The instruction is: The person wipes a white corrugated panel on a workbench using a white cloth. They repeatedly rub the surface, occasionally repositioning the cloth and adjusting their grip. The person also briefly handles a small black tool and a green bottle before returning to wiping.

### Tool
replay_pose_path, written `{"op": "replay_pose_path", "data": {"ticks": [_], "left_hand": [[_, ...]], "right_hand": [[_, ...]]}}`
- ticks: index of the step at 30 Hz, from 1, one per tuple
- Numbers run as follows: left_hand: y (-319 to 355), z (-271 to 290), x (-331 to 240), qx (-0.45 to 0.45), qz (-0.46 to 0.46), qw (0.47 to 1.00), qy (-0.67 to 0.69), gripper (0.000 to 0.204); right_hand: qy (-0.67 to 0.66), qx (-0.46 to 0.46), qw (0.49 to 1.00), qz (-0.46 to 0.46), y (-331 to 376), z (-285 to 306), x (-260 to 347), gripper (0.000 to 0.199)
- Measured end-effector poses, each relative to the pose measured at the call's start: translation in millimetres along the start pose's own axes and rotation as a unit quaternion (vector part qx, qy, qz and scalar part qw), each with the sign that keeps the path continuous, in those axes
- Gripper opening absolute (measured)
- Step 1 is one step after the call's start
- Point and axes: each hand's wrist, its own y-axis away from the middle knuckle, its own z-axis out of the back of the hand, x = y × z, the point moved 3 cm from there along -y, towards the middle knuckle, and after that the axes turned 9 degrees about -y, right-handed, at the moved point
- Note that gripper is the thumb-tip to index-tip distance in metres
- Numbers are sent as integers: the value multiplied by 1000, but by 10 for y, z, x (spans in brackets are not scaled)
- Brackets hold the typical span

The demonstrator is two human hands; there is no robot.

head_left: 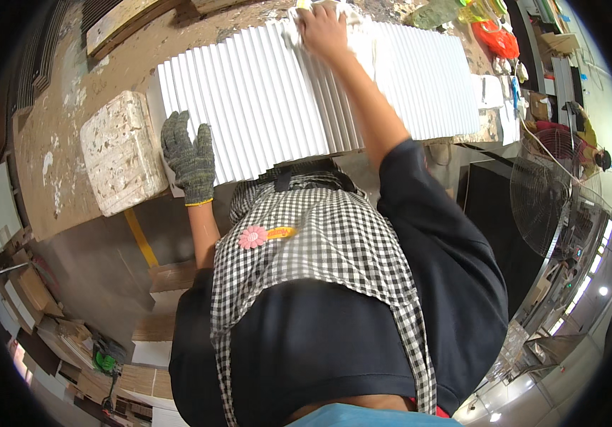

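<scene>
A long row of white strips [242,107], set on edge and overlapping, lies across the worktable in front of me. My left hand [188,156], in a dark grey knitted glove with a yellow cuff, rests against the left end of the row. Its fingers are stretched out and grip nothing. At the far edge of the row, my bare right hand [324,32] presses a crumpled white cloth [359,28] onto the strips. The fingertips are partly sunk in the cloth. Between the two hands, the strips fan out slightly, and my right forearm hides some of them.
A paint-spattered pale block [124,153] stands left of the row on the stained brown table [50,164]. Wooden boards [132,25] lie at the far left. A red plastic bag [496,40] and a plastic bottle [434,13] sit at the far right. A large fan [548,185] stands right.
</scene>
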Motion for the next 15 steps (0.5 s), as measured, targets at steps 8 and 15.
{"op": "replay_pose_path", "data": {"ticks": [8, 15], "left_hand": [[333, 515, -87, 127, -80, 988, -47, 93], [583, 333, 79, 184, -66, 979, -55, 112]], "right_hand": [[-641, -151, 741, -132, -232, 369, -654, 34], [-92, 100, 987, 86, 1991, 731, 657, 44]]}}
